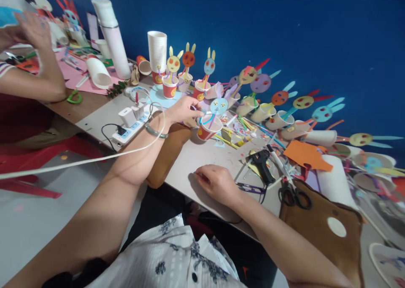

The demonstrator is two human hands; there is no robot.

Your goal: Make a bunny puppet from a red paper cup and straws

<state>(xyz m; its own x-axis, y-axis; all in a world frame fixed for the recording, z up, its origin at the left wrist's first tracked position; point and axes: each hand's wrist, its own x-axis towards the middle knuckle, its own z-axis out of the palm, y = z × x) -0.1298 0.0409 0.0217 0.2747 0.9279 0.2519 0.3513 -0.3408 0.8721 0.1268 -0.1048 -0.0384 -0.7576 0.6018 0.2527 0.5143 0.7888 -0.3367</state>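
Observation:
A light blue paper rabbit head (219, 106) with a drawn face and lilac ears stands on a stick in a red-and-white paper cup (207, 131). Beside it, my left hand (185, 110) has thumb and forefinger closed at the end of the rabbit's light blue arm, left of the head; the fingertips partly hide the pinched part. My right hand (218, 184) rests on the table near its front edge, fingers curled in, with nothing visible in them. Right of that hand lie a black hot glue gun (262, 165) and dark-handled scissors (294, 195).
Several finished cup rabbits line the blue wall. A power strip (133, 125) with plugs and a white cable (79, 165) lies by my left forearm. Paper scraps litter the table. A brown pouch (329, 233) is at right; another person's hand (36, 30) shows at left.

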